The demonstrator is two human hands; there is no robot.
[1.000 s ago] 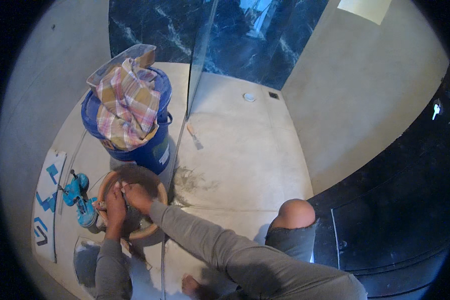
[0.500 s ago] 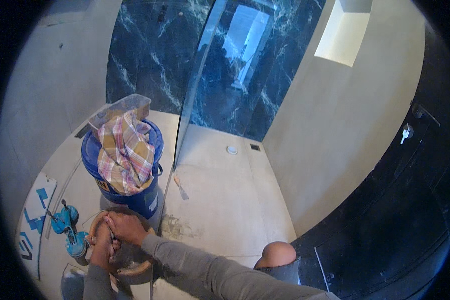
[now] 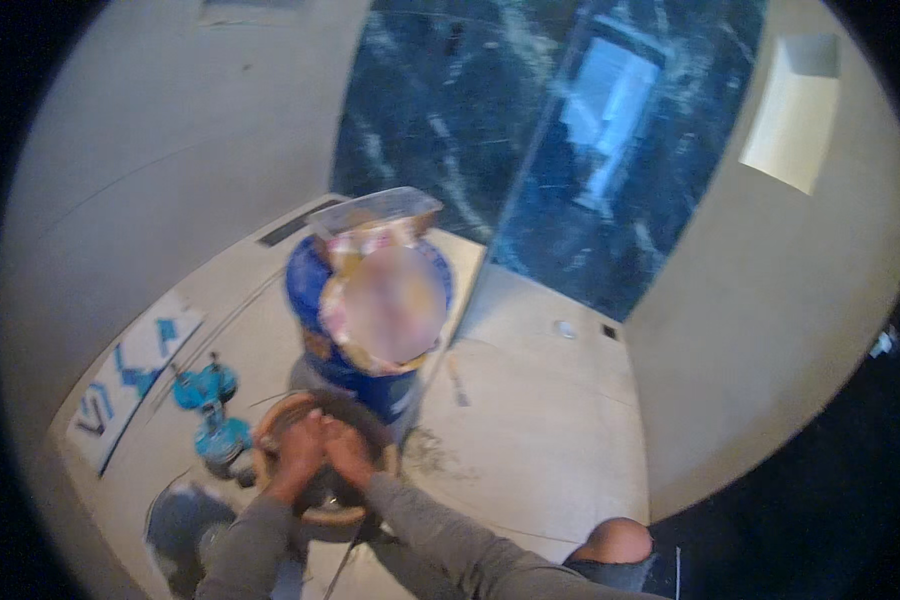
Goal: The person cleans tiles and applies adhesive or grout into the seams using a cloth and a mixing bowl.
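My left hand and my right hand are side by side inside a round basin with an orange-brown rim. Their fingertips meet near the basin's far side. The fingers are blurred, and I cannot make out anything held between them. Inside, the basin looks dark and wet. Just behind it stands a blue bucket, with a plaid cloth draped over the top and a clear plastic tub resting on it.
Left of the basin lie a teal tool with round pads and a white-and-blue board. A putty knife lies on the pale floor, right of the bucket. A glass panel rises behind. My bent knee is at lower right.
The view has shifted, so everything sits farther right. My hands, clasped together over the basin before, are now side by side and lower inside it.
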